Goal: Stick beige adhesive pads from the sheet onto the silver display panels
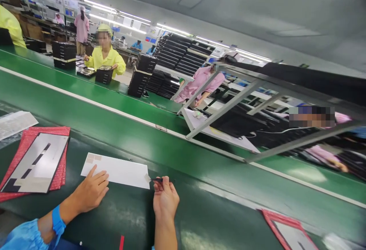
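A white strip of paper [122, 170] lies on the dark green work surface [126, 212], with a few small beige stickers [93, 157] at its left end. My left hand [90, 191], fingers stretched out, rests on the strip's lower left edge. A blue band [58, 220] is round that wrist. Black tweezers [157, 180] are pinched in my right hand [166, 201]. At their tip, by the strip's right end, is a small pale piece [147, 178]; whether it is gripped or still touches the paper I cannot tell.
To the left, a flat panel [47, 162] with black markings lies on red bubble wrap [63, 172]. Another panel [291, 234] is at lower right. Beyond runs a green conveyor [120, 109]. A co-worker in yellow [107, 57] handles stacked black trays [64, 53]. A metal frame [223, 109] stands right.
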Available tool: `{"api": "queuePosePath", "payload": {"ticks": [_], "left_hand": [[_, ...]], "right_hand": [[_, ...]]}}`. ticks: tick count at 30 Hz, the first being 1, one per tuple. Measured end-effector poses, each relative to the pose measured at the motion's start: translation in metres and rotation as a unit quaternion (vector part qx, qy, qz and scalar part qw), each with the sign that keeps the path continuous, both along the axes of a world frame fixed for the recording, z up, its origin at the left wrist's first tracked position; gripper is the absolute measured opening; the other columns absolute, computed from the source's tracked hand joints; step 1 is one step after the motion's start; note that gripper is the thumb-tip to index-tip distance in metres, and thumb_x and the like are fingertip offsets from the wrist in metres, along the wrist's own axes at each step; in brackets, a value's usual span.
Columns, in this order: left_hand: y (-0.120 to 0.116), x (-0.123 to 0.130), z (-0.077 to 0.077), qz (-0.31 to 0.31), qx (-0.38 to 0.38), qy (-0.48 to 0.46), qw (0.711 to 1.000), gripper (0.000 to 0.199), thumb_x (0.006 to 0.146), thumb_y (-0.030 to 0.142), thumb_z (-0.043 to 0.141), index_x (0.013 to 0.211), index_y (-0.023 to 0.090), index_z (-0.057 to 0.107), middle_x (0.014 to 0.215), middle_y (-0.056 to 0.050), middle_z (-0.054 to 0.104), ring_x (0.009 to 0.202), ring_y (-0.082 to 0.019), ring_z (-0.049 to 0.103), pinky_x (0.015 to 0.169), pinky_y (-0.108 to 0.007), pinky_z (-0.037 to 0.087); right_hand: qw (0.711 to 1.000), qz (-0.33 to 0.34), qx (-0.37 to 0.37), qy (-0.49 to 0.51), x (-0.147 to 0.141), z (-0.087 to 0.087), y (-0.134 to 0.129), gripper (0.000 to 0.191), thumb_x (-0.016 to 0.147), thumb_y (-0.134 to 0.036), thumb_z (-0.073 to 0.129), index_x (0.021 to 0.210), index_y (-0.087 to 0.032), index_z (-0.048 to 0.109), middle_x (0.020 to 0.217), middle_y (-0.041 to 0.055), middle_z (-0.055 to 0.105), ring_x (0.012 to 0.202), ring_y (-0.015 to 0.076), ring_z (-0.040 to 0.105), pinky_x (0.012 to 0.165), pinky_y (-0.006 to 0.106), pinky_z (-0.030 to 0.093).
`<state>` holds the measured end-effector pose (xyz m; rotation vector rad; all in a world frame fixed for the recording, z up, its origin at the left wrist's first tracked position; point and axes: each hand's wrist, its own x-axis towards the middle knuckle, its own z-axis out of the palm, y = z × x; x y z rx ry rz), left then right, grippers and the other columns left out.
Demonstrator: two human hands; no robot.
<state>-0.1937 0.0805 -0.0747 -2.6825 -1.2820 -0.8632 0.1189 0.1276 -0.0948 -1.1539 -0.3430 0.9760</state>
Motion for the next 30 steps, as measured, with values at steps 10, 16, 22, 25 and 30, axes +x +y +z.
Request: {"api": "queuePosePath", "payload": {"ticks": [10,16,22,25,30], "left_hand": [[-0.002,0.002,0.004,-0.002,-0.006,0.008,1.000,0.019,0.104,0.023,0.053,0.115,0.020,0.069,0.128,-0.006,0.075,0.131,-0.023,0.064,0.135,-0.052,0.021],[-0.010,0.006,0.006,0.008,-0.015,0.061,0.998,0.018,0.103,0.026,0.056,0.114,0.019,0.068,0.123,-0.009,0.074,0.127,-0.024,0.065,0.131,-0.054,0.030],[-0.013,0.006,0.008,0.011,0.006,0.067,0.998,0.017,0.104,0.029,0.054,0.112,0.019,0.066,0.131,-0.008,0.072,0.128,-0.025,0.064,0.127,-0.053,0.035],[-0.012,0.005,0.008,0.010,0.001,0.065,0.998,0.017,0.104,0.028,0.055,0.113,0.019,0.066,0.130,-0.008,0.073,0.128,-0.025,0.064,0.127,-0.053,0.035],[-0.010,0.005,0.007,0.006,-0.008,0.061,0.998,0.018,0.104,0.027,0.055,0.116,0.019,0.066,0.129,-0.009,0.073,0.129,-0.025,0.064,0.127,-0.054,0.034]], "right_hand": [[1.000,-0.006,-0.003,0.016,-0.001,0.003,-0.004,0.086,0.054,-0.066,0.099,0.103,-0.010,0.055,0.097,0.0099,0.064,0.077,0.0136,0.063,0.059,0.018,0.053],[0.999,-0.001,-0.008,0.031,0.004,0.001,-0.008,0.083,0.053,-0.058,0.102,0.104,-0.009,0.059,0.098,0.0094,0.064,0.078,0.0134,0.063,0.060,0.017,0.055],[0.999,-0.004,-0.010,0.047,0.005,0.002,-0.008,0.083,0.049,-0.055,0.105,0.103,-0.009,0.061,0.099,0.0088,0.064,0.080,0.0141,0.064,0.059,0.017,0.056],[0.999,-0.011,-0.014,0.051,0.004,0.004,-0.008,0.086,0.046,-0.055,0.105,0.103,-0.009,0.061,0.099,0.0089,0.064,0.080,0.0143,0.064,0.059,0.017,0.055],[0.999,-0.014,-0.014,0.049,0.003,0.004,-0.006,0.084,0.048,-0.057,0.104,0.100,-0.010,0.059,0.097,0.0088,0.064,0.080,0.0150,0.064,0.059,0.018,0.055]]}}
